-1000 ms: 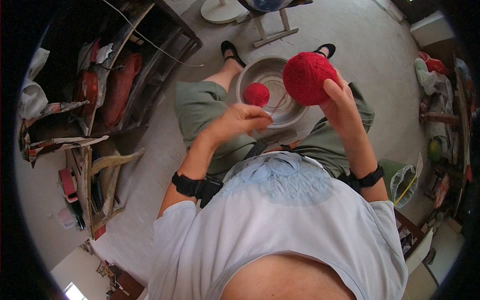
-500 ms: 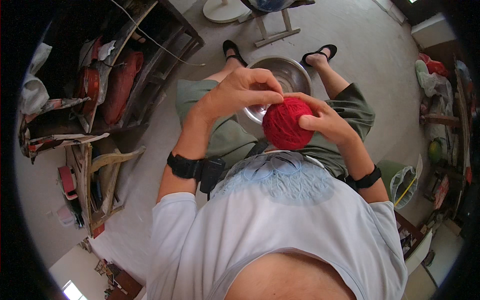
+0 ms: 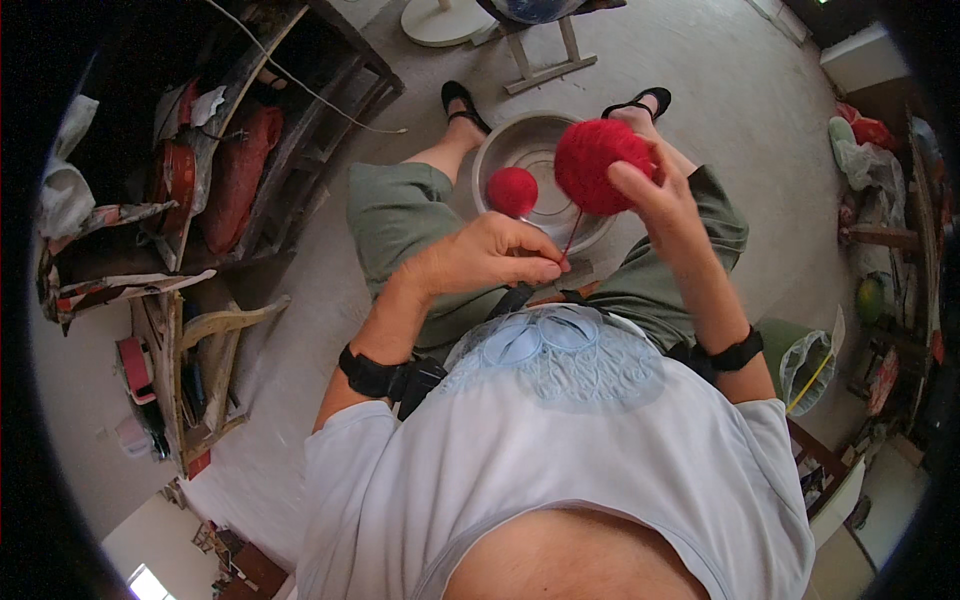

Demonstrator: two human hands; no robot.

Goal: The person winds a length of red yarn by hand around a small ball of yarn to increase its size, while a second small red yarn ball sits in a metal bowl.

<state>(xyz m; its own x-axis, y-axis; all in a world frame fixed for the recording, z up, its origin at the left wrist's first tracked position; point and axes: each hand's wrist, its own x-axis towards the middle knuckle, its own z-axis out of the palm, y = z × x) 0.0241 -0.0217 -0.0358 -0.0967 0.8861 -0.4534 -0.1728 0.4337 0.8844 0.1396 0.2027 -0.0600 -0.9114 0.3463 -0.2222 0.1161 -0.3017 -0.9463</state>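
Observation:
A large ball of red yarn (image 3: 600, 165) is gripped in my right hand (image 3: 655, 195), out over the right part of a round metal basin (image 3: 548, 130). From its underside a strand of red yarn (image 3: 573, 235) runs down to my left hand (image 3: 495, 252), which pinches it between thumb and fingers close to my lap. A second, smaller red ball (image 3: 512, 191) lies inside the basin at its left. The basin stands on the floor between my legs, and the big ball covers part of its right side.
Dark wooden shelving (image 3: 310, 150) with red bundles stands at the left, a wooden stool frame (image 3: 545, 60) ahead. On the right are a green lined bin (image 3: 805, 365) and cluttered shelves (image 3: 890, 240). A white cord (image 3: 310, 88) hangs out from the left shelving.
My right hand has carried the big yarn ball forward, away from me. My left hand has dropped back toward my lap, a strand now stretched between them. The smaller ball has come into sight.

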